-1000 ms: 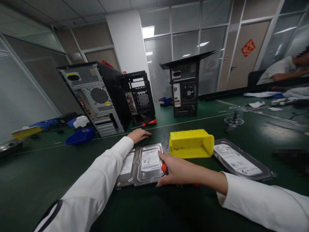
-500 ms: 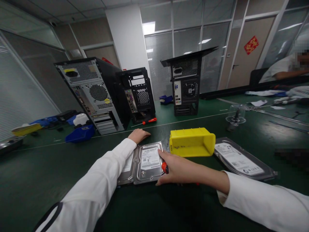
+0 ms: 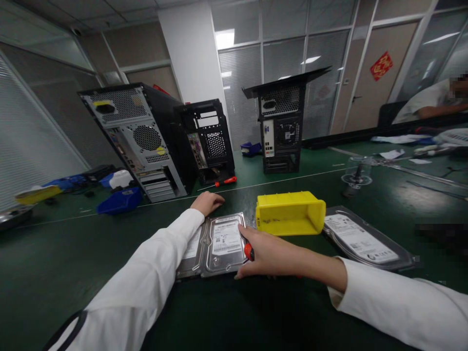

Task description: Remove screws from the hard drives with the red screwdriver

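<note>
Two silver hard drives lie side by side, labels up; the right hard drive [image 3: 226, 243] shows fully, while the left hard drive [image 3: 192, 256] is partly covered by my left sleeve. My left hand [image 3: 207, 202] rests just past their far edge, fingers stretched to the right, holding nothing visible. Against the right drive's side is my right hand [image 3: 265, 248], its forefinger on the edge and its thumb by the near corner. Tucked in that hand is a red-and-black handle end [image 3: 249, 251], apparently a screwdriver's; the remainder is hidden.
A yellow bin [image 3: 290, 214] lies behind my right hand, with another hard drive [image 3: 361, 239] to its right. Computer cases [image 3: 281, 129] stand farther back. A red-handled screwdriver [image 3: 228, 181] lies before one case. A clear spindle [image 3: 356, 173] stands right. A person [image 3: 420, 107] sits far right.
Both hands keep nearly the same place on and around the hard drives. The whole view has shifted very slightly.
</note>
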`<state>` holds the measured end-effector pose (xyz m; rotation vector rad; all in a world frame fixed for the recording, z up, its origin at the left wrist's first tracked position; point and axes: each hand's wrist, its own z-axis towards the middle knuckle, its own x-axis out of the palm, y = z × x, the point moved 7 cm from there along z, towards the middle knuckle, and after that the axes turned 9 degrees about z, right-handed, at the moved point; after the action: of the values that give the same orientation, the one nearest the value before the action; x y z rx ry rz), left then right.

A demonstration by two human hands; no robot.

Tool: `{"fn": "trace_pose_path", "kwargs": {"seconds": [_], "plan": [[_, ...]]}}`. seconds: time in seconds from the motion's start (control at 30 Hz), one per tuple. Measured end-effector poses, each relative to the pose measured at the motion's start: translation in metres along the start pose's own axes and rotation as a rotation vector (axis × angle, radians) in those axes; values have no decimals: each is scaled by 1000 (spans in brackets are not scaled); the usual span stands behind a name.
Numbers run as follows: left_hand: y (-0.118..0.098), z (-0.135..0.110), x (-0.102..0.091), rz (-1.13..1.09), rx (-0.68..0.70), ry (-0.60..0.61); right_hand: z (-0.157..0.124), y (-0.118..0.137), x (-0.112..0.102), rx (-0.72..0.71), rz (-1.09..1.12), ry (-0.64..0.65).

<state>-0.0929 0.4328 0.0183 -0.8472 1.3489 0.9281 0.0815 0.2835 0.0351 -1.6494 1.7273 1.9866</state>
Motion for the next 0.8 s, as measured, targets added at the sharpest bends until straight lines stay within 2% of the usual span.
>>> {"fn": "trace_pose_path", "kwargs": {"seconds": [0.17, 0.37, 0.53, 0.67, 0.8], "plan": [[12, -1, 5, -112, -52, 33, -3, 2, -1, 19, 5, 12], [13, -9, 4, -243, -129, 37, -2, 3, 0, 48, -6, 9], [19, -16, -5, -406, -223, 23, -4, 4, -1, 46, -5, -1], [31, -33, -22, -536, -282, 73, -4, 3, -2, 35, 6, 1], [31, -62, -28, -639, -307, 155, -1, -1, -2, 3, 22, -15]]}}
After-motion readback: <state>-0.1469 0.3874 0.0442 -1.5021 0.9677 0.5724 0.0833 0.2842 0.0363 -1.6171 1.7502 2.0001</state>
